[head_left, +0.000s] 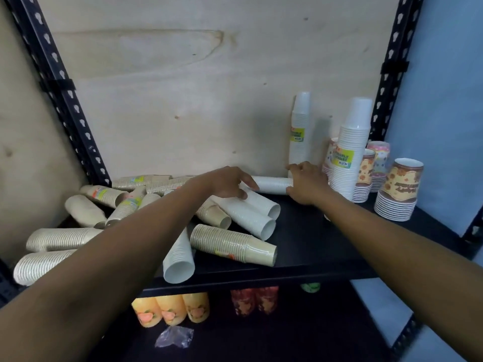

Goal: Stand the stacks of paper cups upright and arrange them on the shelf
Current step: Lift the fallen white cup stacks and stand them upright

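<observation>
Head view of a black shelf (313,244) backed by a plywood panel (183,100). Both forearms cross the pile of fallen stacks and hide part of it, and the picture's left edge cuts off the nearest beige stacks (60,239). The yellow-green labels on the upright white stacks (351,152) carry print too blurred to read. The lying white stack (274,185), a ribbed column of nested cups, rests on its side at the back of the shelf, between the two hands. The right hand (305,182) grips its right end with curled fingers. The left hand (230,182) arches over its left end and the slanting white stacks (251,215); whether its fingers close on anything cannot be told. Patterned stacks (400,189) stand upright at far right. On the lower shelf, peach-printed cups (170,308) show only partly.
</observation>
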Demonstrator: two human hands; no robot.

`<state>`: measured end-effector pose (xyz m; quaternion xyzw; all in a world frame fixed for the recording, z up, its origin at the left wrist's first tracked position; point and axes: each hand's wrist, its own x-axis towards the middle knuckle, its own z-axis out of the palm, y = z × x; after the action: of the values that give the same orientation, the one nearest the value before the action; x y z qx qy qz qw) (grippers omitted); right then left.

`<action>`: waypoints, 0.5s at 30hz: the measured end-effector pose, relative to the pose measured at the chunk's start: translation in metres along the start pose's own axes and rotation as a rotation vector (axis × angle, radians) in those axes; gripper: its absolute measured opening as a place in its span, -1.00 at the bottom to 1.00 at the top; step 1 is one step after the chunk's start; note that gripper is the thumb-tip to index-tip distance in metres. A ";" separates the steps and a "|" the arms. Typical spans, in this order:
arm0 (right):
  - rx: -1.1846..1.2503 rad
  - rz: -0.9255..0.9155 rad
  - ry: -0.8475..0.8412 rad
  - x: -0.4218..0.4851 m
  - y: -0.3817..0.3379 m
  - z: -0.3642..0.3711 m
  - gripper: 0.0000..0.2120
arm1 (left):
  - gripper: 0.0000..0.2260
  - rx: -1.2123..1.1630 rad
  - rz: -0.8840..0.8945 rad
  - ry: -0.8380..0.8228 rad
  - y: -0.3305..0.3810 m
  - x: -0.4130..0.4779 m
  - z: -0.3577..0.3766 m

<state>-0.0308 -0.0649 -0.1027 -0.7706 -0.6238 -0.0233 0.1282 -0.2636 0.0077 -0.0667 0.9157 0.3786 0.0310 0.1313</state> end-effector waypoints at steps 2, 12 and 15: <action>-0.077 0.034 -0.039 0.004 -0.001 0.002 -0.34 | -0.61 0.058 0.018 -0.051 0.000 0.006 0.000; -0.197 0.018 -0.019 0.004 0.000 0.015 -0.47 | -0.48 0.219 0.048 -0.129 0.005 0.014 0.001; -0.257 0.008 0.010 0.002 0.001 0.013 -0.52 | -0.48 0.240 0.088 -0.126 0.004 0.012 0.002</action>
<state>-0.0312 -0.0605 -0.1155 -0.7832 -0.6118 -0.1064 0.0316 -0.2513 0.0129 -0.0684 0.9406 0.3303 -0.0661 0.0429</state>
